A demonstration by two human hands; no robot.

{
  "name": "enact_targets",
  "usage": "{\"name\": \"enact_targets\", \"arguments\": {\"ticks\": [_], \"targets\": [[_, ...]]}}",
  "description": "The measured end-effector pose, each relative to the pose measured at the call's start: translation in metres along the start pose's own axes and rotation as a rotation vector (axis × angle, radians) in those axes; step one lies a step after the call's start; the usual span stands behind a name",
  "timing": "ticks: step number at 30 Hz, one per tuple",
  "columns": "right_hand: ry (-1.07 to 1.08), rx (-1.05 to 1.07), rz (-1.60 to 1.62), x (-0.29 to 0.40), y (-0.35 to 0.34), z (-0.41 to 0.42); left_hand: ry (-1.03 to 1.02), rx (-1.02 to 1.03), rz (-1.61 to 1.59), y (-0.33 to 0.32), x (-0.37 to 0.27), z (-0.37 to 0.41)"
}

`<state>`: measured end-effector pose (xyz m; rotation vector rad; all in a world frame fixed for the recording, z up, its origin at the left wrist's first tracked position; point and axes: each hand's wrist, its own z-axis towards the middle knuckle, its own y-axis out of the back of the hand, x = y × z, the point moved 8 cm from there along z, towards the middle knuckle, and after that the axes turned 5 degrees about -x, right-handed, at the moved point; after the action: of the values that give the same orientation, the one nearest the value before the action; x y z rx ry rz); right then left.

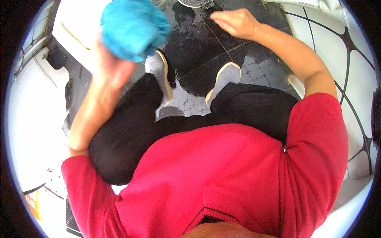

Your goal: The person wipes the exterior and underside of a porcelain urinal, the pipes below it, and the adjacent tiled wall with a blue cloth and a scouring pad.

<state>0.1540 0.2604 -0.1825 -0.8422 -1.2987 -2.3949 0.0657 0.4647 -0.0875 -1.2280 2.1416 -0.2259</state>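
A bunched blue cloth (134, 31) is held up at the upper left by my left hand (111, 64), whose fingers are partly hidden behind it. My right hand (236, 23) hangs over the dark floor at the upper right, blurred, its fingers close together and slightly bent. No object shows in it, though its palm side is partly hidden. Just beyond it, at the top edge, a white-rimmed container (190, 4) is partly cut off, with a grey, shaggy clump (207, 3) at its side.
Wet dark floor tiles (205, 56) lie around my shoes. A white fixture (76, 26) stands at the upper left, and a large white object (38, 119) is along the left. White pipes (312, 4) run beside the tiled wall (327, 23) on the right.
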Motion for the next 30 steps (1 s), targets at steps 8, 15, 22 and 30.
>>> {"name": "enact_targets", "arguments": {"ticks": [8,15,22,30], "targets": [[-0.267,-0.277,0.104,-0.004,-0.006,0.047,-0.242,0.349,-0.286,0.023,-0.135,-0.013],[-0.456,-0.163,0.015,0.015,0.027,0.063,0.056,0.6,-0.415,0.024,-0.125,0.037],[-0.516,-0.427,-0.316,0.021,0.125,0.099,0.047,0.383,-0.137,-0.023,-0.137,0.07],[-0.559,-0.5,-0.691,0.063,0.203,0.123,0.25,0.555,-0.103,-0.092,-0.132,0.093]]}}
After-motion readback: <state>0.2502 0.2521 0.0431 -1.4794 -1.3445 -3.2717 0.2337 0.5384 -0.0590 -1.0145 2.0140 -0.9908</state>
